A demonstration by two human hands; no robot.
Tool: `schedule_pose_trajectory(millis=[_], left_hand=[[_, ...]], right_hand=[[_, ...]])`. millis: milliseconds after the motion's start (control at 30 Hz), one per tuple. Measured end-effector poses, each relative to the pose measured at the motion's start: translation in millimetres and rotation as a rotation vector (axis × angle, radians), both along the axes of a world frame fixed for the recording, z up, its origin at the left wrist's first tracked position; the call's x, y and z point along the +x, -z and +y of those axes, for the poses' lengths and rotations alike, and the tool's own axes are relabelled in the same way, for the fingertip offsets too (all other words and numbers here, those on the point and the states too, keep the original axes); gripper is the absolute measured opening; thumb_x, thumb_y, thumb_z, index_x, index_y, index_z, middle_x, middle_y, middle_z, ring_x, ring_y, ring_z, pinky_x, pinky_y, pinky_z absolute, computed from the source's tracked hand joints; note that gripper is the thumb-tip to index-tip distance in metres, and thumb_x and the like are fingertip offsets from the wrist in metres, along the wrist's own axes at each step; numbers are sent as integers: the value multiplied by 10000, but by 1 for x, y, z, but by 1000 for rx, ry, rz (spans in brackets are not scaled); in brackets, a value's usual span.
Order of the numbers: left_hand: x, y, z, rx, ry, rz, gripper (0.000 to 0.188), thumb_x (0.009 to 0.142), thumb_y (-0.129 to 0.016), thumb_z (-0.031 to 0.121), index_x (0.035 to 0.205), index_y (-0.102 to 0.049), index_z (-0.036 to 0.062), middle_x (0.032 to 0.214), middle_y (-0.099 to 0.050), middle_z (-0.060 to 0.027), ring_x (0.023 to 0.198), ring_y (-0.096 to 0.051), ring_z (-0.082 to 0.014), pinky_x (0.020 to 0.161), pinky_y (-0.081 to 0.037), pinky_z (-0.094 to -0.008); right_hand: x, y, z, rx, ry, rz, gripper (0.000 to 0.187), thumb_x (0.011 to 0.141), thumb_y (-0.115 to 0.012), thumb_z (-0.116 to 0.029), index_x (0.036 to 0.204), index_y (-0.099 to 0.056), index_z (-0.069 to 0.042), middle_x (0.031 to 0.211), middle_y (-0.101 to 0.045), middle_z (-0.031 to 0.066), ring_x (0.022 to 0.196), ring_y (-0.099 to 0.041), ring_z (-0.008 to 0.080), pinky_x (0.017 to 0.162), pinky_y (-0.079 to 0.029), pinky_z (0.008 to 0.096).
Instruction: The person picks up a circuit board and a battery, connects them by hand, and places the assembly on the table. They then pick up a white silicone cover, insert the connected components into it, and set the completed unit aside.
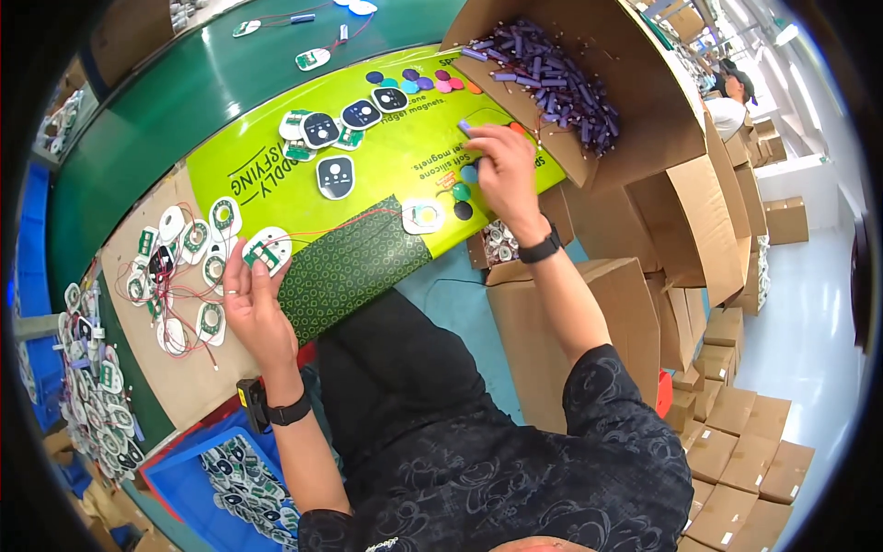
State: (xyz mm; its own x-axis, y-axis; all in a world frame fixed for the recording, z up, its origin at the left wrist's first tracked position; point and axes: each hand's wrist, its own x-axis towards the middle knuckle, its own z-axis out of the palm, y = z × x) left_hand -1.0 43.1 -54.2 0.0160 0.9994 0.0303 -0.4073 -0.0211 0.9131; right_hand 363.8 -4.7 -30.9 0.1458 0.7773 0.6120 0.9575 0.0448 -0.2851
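My left hand [258,317] pinches a white oval plastic piece with a green circuit board [268,250] over the left end of the mat. Thin red wires [354,224] run from it to a second white oval piece [423,216] lying at the mat's near edge. My right hand [504,175] is closed at the fingertips on a small purple cylindrical battery [464,125], just left of the open cardboard box [635,87]. Many similar purple batteries [552,83] lie heaped in that box.
A bright green printed mat [386,166] covers the bench. Several dark-faced oval pieces [336,176] and coloured discs [424,83] rest on it. At left, a cardboard sheet [138,239] holds wired ring pieces [195,239]. A blue bin [189,478] stands below left; cartons [736,414] are stacked right.
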Motion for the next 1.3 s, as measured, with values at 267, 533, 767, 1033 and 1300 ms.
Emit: schedule_pose_trajectory(millis=[267,533,767,1033,1300], left_hand=[[2,1,0,16,8,4,376,1028,-520,18,1391,-475,-71,1253,-613,-175,1123,-643,-228,944,-588,-383],[-1,1,-4,25,9,24,374,1034,-501,16,1398,-466,-60,1272,-605,-203,1155,-637,-256,949,-580,-398],[0,1,-4,41,31,24,374,1029,-510,8,1394,-475,-66,1262,-613,-186,1135,-645,-241,947,-585,-387],[-1,4,-1,25,41,23,369,1025,-521,8,1385,-488,-67,1254,-621,-169,1120,-651,-231,939,-590,-376],[1,6,-2,46,57,39,373,1029,-530,37,1387,-485,-59,1223,-622,-184,1107,-642,-222,925,-593,-385]], right_hand=[[36,-5,-18,-2,384,314,324,795,-521,55,1087,-652,5,1216,-579,205,1112,-593,350,916,-515,400],[-57,2,1,-136,100,75,346,783,-602,-44,1111,-706,-80,1144,-652,131,1088,-588,329,972,-419,467],[-65,7,-32,-71,15,316,148,792,-577,29,800,-684,-72,948,-701,64,1031,-612,271,913,-427,416],[-40,-22,-26,-94,482,590,312,980,-553,-242,851,-674,15,1067,-671,223,1051,-623,359,891,-495,408],[-13,-12,47,-524,479,349,503,867,-635,-489,946,-745,-5,1004,-708,258,965,-681,377,860,-526,425]])
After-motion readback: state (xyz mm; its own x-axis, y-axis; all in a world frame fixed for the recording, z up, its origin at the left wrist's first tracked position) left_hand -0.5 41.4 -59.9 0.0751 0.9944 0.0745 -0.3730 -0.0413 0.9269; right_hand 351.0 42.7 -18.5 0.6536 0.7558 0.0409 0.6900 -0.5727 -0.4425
